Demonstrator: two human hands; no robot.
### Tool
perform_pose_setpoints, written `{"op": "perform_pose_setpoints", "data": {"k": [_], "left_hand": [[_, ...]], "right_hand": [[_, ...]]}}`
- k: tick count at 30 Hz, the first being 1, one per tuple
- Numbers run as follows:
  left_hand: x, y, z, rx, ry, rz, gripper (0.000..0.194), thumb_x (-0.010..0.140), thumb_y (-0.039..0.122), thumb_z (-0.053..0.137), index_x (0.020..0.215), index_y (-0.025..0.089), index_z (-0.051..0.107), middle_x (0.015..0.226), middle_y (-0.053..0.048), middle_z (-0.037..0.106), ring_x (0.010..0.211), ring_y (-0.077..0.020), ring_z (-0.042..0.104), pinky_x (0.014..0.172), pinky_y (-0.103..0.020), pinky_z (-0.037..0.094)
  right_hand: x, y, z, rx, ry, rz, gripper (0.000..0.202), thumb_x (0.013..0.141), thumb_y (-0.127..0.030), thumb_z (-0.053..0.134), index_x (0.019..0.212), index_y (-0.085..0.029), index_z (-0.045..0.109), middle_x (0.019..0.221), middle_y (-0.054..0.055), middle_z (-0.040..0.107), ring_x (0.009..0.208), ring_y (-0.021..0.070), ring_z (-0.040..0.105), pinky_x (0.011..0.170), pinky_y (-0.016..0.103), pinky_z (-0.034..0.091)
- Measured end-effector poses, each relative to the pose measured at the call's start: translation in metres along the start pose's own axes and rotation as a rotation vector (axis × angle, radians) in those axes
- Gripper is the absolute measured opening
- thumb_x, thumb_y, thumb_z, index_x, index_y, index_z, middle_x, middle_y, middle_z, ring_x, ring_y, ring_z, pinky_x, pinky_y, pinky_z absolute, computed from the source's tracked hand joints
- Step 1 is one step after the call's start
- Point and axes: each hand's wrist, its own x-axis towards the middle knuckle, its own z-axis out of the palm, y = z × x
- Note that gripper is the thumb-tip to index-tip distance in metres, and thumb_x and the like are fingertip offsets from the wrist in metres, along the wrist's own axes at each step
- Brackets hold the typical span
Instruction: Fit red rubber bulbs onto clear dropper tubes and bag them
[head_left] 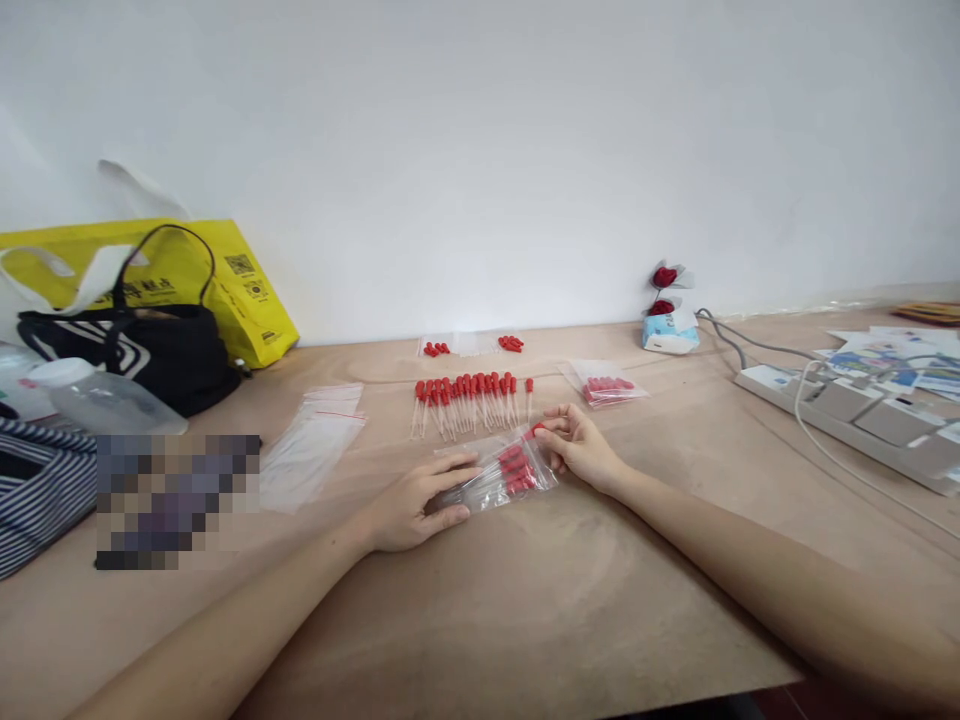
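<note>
A clear plastic zip bag (491, 490) lies on the table with several droppers inside, their red rubber bulbs toward its right end. My left hand (416, 502) holds the bag's left end, thumb on the near side and fingers on the far side. At the bag's upper right corner, my right hand (576, 448) pinches a dropper by its red bulb (537, 429); its tube seems to be inside the bag. Just beyond, a row of loose red-bulbed droppers (465, 392) lies side by side, with a single dropper (529, 386) at its right end.
Flat zip bags (315, 445) lie at left, a filled bag (604, 385) at right. Small red bulbs (511, 343) lie near the wall. Around stand a yellow bag (259, 310), black bag (172, 350), plastic bottle (112, 395), power strip (847, 425) with cables and a blue tissue pack (667, 335).
</note>
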Motion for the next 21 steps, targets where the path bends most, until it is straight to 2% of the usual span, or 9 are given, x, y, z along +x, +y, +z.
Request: {"op": "perform_pose_setpoints", "data": {"k": [2, 5, 9, 12, 14, 18, 21], "left_hand": [[-0.001, 0.0, 0.0, -0.002, 0.0, -0.011, 0.042, 0.083, 0.034, 0.046, 0.125, 0.026, 0.042, 0.138, -0.005, 0.031, 0.124, -0.023, 0.031, 0.101, -0.042, 0.027], [-0.001, 0.0, 0.0, 0.001, -0.005, -0.02, 0.042, 0.083, 0.035, 0.046, 0.124, 0.027, 0.042, 0.138, -0.005, 0.03, 0.125, -0.024, 0.03, 0.101, -0.043, 0.027], [-0.001, 0.001, 0.0, 0.004, -0.002, -0.016, 0.042, 0.083, 0.035, 0.046, 0.124, 0.026, 0.043, 0.137, -0.006, 0.032, 0.123, -0.0246, 0.032, 0.101, -0.043, 0.028], [-0.001, 0.001, 0.0, 0.0, 0.006, -0.011, 0.042, 0.083, 0.035, 0.046, 0.124, 0.026, 0.043, 0.137, -0.005, 0.032, 0.123, -0.0242, 0.033, 0.101, -0.043, 0.028], [-0.001, 0.0, 0.0, -0.002, 0.012, -0.004, 0.042, 0.083, 0.034, 0.046, 0.124, 0.026, 0.043, 0.137, -0.005, 0.032, 0.123, -0.0238, 0.032, 0.101, -0.042, 0.029], [-0.002, -0.001, 0.001, 0.0, 0.006, 0.022, 0.043, 0.083, 0.033, 0.046, 0.125, 0.025, 0.042, 0.137, -0.006, 0.033, 0.124, -0.0232, 0.032, 0.102, -0.042, 0.027], [-0.002, -0.002, 0.001, 0.005, -0.002, 0.002, 0.044, 0.083, 0.033, 0.046, 0.126, 0.025, 0.04, 0.137, -0.007, 0.032, 0.124, -0.0237, 0.032, 0.102, -0.043, 0.027]], "right_hand": [[0.0, -0.001, 0.002, -0.043, -0.066, -0.017, 0.039, 0.06, -0.041, 0.065, 0.081, -0.02, 0.041, 0.067, -0.007, 0.054, 0.031, 0.001, 0.037, 0.029, 0.016, 0.028], [0.002, -0.001, 0.005, -0.097, -0.171, -0.014, 0.034, 0.062, -0.043, 0.064, 0.077, -0.019, 0.044, 0.061, -0.007, 0.054, 0.032, 0.0009, 0.035, 0.03, 0.015, 0.027], [0.006, 0.001, 0.006, -0.144, -0.185, 0.005, 0.034, 0.06, -0.041, 0.066, 0.078, -0.019, 0.049, 0.068, -0.003, 0.057, 0.038, 0.0025, 0.039, 0.033, 0.015, 0.03], [0.007, 0.004, 0.004, -0.184, -0.217, 0.015, 0.032, 0.062, -0.041, 0.064, 0.079, -0.018, 0.052, 0.057, -0.005, 0.052, 0.04, 0.0046, 0.039, 0.037, 0.017, 0.031], [0.007, 0.006, 0.002, -0.238, -0.25, -0.044, 0.029, 0.064, -0.041, 0.063, 0.078, -0.017, 0.054, 0.057, -0.004, 0.051, 0.045, 0.0065, 0.042, 0.043, 0.019, 0.036], [0.009, 0.007, 0.003, -0.414, -0.242, -0.308, 0.019, 0.068, -0.034, 0.061, 0.076, -0.017, 0.061, 0.083, 0.003, 0.055, 0.073, 0.0129, 0.052, 0.068, 0.026, 0.043], [0.012, 0.006, 0.005, -0.594, -0.231, -0.352, 0.018, 0.075, -0.03, 0.053, 0.086, -0.019, 0.063, 0.086, 0.005, 0.056, 0.076, 0.0143, 0.052, 0.072, 0.028, 0.041]]}}
